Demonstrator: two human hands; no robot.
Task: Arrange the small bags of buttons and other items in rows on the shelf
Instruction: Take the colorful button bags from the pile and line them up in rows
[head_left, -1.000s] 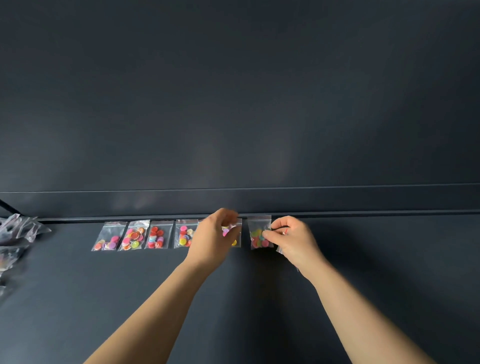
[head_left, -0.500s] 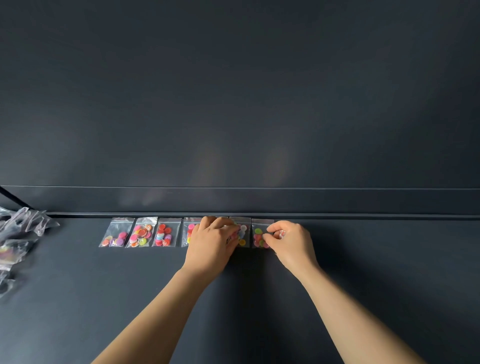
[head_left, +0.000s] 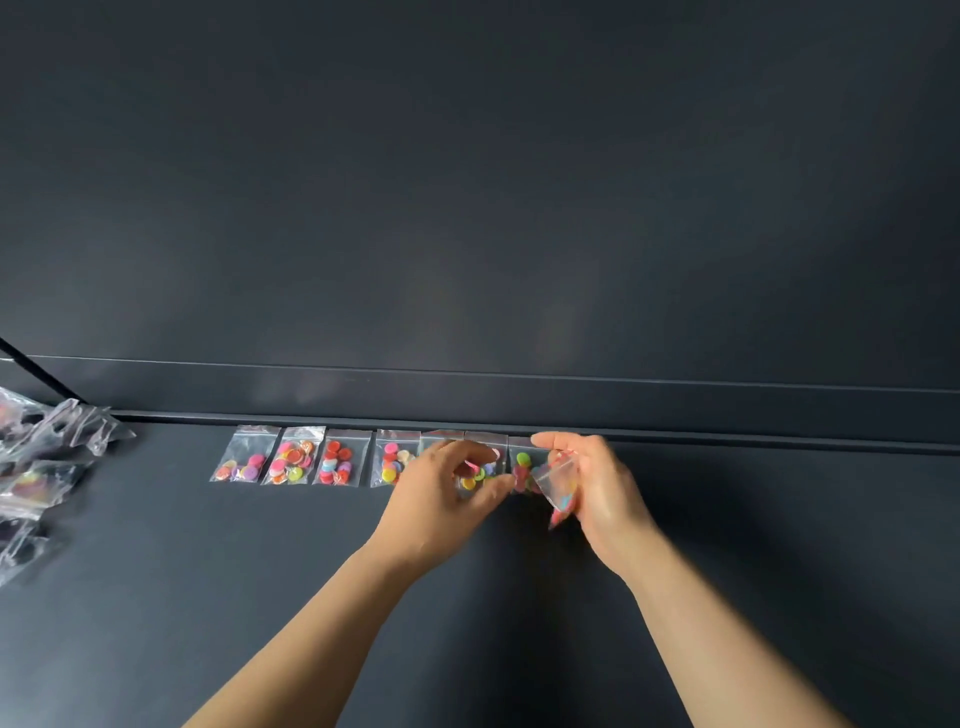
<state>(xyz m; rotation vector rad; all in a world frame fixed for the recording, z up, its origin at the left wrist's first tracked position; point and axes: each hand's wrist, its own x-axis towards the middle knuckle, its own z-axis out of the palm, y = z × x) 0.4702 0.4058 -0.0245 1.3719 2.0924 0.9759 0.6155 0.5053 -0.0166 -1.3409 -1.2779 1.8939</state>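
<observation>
A row of small clear bags of coloured buttons (head_left: 293, 460) lies along the back of the dark shelf (head_left: 208, 597), side by side. My left hand (head_left: 439, 501) hovers over the row's right part with fingers loosely curved and thumb out, covering one bag and gripping nothing. A bag (head_left: 480, 470) shows under its fingers. The last bag in the row (head_left: 521, 462) lies just left of my right hand (head_left: 605, 493). That hand holds another button bag (head_left: 558, 483), tilted and lifted off the shelf.
A loose heap of more clear bags (head_left: 41, 467) lies at the shelf's far left edge. A raised dark ledge (head_left: 675, 415) and back wall run right behind the row. Bare shelf stretches right of my right hand and in front of the row.
My left hand has lifted off the bag it pressed flat and now hovers curved above it. My right hand has let go of the last laid bag and raised another one beside it.
</observation>
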